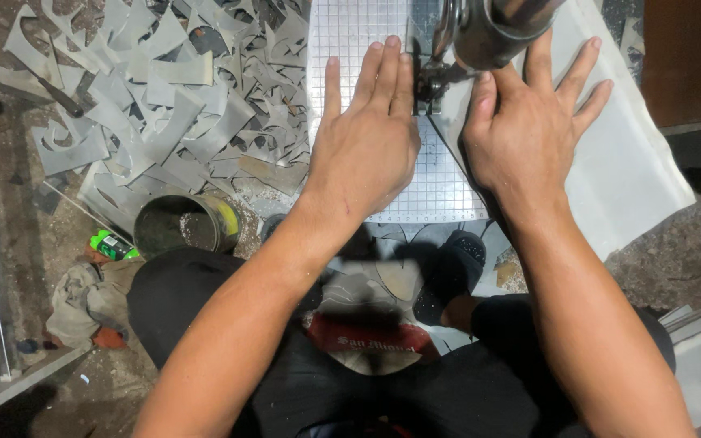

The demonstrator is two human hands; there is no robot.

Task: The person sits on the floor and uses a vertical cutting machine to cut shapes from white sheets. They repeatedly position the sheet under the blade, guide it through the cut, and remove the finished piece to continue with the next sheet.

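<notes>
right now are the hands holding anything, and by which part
Nothing is gripped. The left hand and right hand lie flat, palms down, pressing the grey sheet onto the gridded table, either side of the cutting head.

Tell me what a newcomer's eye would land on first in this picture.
First, the left hand and right hand, pressed flat on a pale grey sheet over a gridded metal plate, either side of a dark metal cutting machine head at top centre. Next, the heap of curved grey offcuts on the floor, upper left, with a round metal tin below it.
</notes>
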